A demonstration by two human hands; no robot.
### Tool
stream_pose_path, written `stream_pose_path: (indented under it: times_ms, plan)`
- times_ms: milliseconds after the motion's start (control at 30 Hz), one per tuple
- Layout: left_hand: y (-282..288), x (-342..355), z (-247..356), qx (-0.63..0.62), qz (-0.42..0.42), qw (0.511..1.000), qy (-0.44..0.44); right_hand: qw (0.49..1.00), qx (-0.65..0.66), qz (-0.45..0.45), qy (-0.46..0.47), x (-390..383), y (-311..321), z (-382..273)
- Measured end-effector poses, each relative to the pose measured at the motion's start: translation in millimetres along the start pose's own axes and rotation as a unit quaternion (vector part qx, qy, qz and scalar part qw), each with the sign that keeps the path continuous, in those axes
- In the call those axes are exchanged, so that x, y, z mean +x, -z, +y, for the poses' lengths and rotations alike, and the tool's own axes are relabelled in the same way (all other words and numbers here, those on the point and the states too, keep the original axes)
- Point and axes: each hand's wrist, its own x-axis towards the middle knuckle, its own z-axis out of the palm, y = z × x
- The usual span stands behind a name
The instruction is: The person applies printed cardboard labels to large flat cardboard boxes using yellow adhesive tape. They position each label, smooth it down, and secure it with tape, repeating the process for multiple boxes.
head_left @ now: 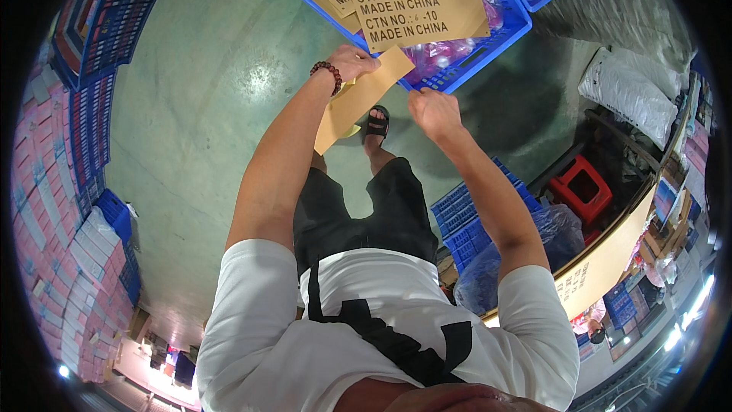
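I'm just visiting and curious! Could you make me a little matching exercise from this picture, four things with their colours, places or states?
Things:
1. Left hand
2. Bracelet
3. Stool
4. Printed sheets

Descriptions:
A. Red
B. Lying over the blue crate
C. Holding a brown strip
D. Dark and beaded

Pairs: 1-C, 2-D, 3-A, 4-B

Single head-worn fisheye view, wide and upright, facing steeply down, white shirt (389, 278) close, floor (206, 69) farther off
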Motion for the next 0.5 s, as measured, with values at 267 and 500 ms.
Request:
stream_pose_path:
  times_ms: [267,500]
  plan:
    - [-0.3,1.5,-6.0,-0.003,0.008,1.000,-0.020,0.999,0.038,0.014,-0.029,-9.1,8.3,1.8]
    - [6.6,-85.5,33.4,-0.052,-0.010,0.999,-0.009,0.968,0.150,0.113,-0.167,-67.8,74.8,7.8]
